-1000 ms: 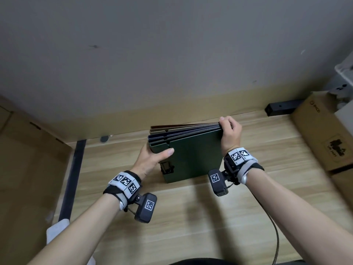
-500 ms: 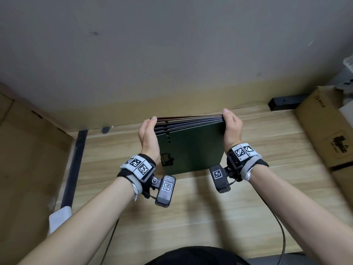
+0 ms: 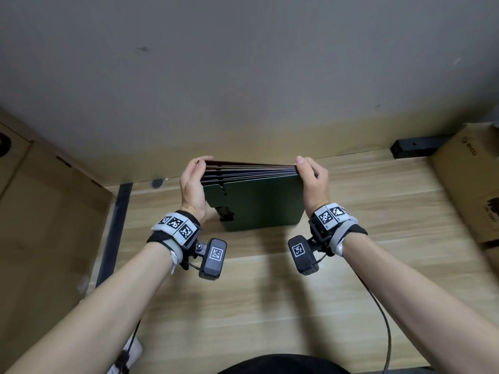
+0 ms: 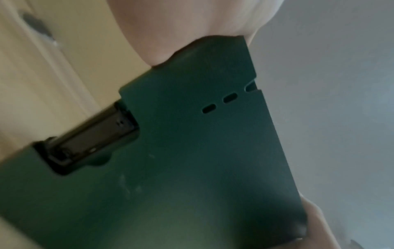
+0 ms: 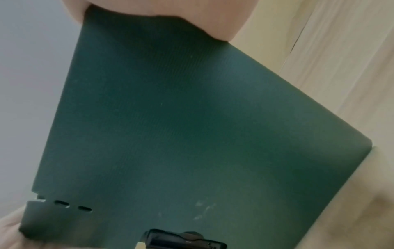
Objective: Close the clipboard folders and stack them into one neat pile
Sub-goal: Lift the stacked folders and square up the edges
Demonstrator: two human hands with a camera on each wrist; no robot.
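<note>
A pile of several closed clipboard folders (image 3: 259, 203) stands on its lower edge on the wooden table (image 3: 270, 292), the dark green cover facing me. A black clip (image 3: 225, 213) shows at its left side. My left hand (image 3: 195, 171) grips the pile's upper left edge with fingers curled over the top. At the upper right corner, my right hand (image 3: 306, 168) holds the pile, thumb in front. The left wrist view is filled by the green cover (image 4: 192, 151) and its clip (image 4: 89, 139). The same cover (image 5: 170, 118) fills the right wrist view.
A grey wall rises right behind the pile. A cardboard box (image 3: 469, 184) sits at the right, with a black bar (image 3: 415, 147) beside it at the back. Brown cardboard (image 3: 40, 211) and a dark strip (image 3: 113, 225) border the table's left. A cable (image 3: 383, 319) trails from my right wrist.
My left hand has shifted from the lower left corner, thumb on the cover, up to the top left edge. The fanned folder edges have drawn closer together.
</note>
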